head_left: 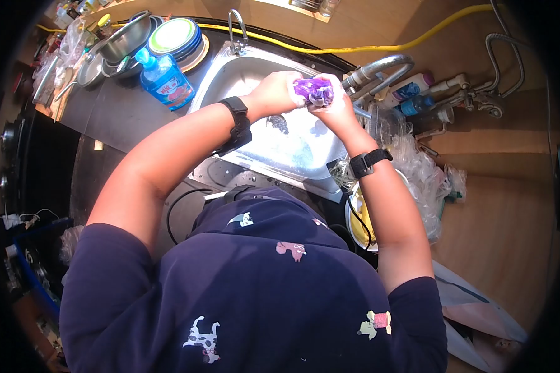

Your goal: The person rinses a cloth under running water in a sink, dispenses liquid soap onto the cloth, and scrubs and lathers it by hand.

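Observation:
A crumpled purple cloth [314,91] with whitish foam on it is held between both hands above the sink. My left hand [276,93] is closed on its left side. On its right side, my right hand [335,104] is closed round it, with foam on the skin. Below the hands lies the steel sink basin [249,138], its drain partly visible and sunlight glaring off the metal. The curved faucet [379,67] reaches in from the right, close to my right hand. Each wrist wears a black band.
Left of the sink stand a blue soap bottle [168,82], stacked plates [173,37] and metal pots [126,40]. A small tap [236,31] rises at the back. Bottles [410,93], plastic bags [420,180] and a bowl with something yellow [358,217] are at the right.

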Available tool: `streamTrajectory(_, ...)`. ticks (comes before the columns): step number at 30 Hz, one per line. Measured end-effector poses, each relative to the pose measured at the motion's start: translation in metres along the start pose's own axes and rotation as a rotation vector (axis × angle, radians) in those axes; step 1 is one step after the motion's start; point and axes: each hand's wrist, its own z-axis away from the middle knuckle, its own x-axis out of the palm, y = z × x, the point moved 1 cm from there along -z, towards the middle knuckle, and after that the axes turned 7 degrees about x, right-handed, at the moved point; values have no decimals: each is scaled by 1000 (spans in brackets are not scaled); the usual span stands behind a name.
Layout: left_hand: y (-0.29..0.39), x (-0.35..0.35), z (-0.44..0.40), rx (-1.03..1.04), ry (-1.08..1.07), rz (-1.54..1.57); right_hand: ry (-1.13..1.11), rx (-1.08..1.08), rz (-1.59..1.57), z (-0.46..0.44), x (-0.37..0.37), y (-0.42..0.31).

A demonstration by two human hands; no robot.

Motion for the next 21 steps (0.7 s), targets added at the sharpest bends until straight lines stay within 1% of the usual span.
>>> streamTrajectory(1,2,0,0,4,5,-4,-13,-4,32,0,-1,-1)
streamTrajectory(4,4,1,1,18,20,-40,-58,108,-69,-1,3,3)
streamTrajectory(7,-2,7,2,33,37,-101,-36,-2,47,0,4,-1)
streamTrajectory(10,-10,12,3,52,47,-130,-34,-12,84,-1,6,4)
streamTrajectory(14,-8,11,2,25,4,-150,-20,-54,149,-1,9,11)
streamTrajectory(21,-12,12,3,54,-40,-210,-41,35,234,3,5,-3)
